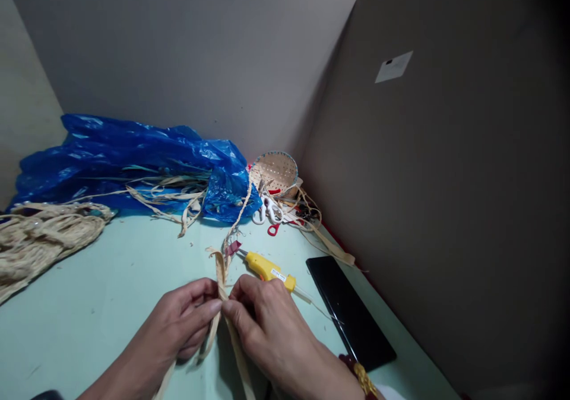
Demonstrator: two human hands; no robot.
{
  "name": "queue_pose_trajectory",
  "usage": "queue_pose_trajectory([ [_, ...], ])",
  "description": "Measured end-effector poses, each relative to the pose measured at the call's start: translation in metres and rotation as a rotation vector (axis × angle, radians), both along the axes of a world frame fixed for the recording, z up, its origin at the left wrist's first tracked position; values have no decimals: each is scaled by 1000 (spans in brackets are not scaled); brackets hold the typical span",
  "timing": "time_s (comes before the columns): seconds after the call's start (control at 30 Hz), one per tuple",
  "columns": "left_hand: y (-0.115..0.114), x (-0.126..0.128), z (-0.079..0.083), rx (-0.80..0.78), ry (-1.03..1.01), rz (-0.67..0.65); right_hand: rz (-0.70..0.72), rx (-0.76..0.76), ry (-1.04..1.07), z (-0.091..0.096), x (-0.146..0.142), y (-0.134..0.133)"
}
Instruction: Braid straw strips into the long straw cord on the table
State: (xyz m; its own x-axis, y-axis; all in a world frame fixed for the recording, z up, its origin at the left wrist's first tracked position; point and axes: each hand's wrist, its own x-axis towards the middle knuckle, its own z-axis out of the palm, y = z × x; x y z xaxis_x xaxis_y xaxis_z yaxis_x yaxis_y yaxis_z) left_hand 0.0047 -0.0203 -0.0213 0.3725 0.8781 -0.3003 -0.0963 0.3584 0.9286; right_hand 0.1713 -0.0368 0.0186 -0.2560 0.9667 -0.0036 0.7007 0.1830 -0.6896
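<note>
Pale dried-fibre strips (221, 272) run between my two hands in a narrow braid, with loose ends hanging down toward me. My left hand (189, 317) pinches the strips between thumb and fingers. Right beside it, my right hand (262, 311) grips the same strips, its thumb close to the left thumb. Beyond the hands, the braid (240, 216) continues up toward the blue bag, passing a small dark-red piece (232, 247). A yellow glue gun (267, 266) lies just past my right hand, its nozzle pointing at that piece.
A blue plastic bag (133, 151) with fibre strips lies at the back left. A coiled braid bundle (48, 234) sits at the left. White-handled scissors (268, 210) lie before a woven basket (276, 171). A black phone-like slab (351, 311) lies right, near a grey partition (436, 180).
</note>
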Motion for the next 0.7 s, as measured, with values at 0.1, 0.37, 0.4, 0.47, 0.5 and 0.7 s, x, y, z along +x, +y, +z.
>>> queue_pose_trajectory([
  [0.1, -3, 2, 5, 11, 4, 44, 24, 63, 12, -3, 0, -1],
  [0.37, -5, 5, 11, 40, 26, 106, 36, 152, 182, -10, -8, -1],
  [0.4, -5, 5, 11, 42, 28, 104, 32, 153, 197, -11, -9, 0],
  [0.47, -5, 5, 11, 51, 28, 100, 12, 153, 210, -12, -9, 0],
  [0.5, -4, 5, 12, 56, 26, 99, 3, 161, 209, -13, -8, 0],
  [0.7, -4, 7, 12, 99, -6, 149, 77, 263, 161, -12, -8, -2],
])
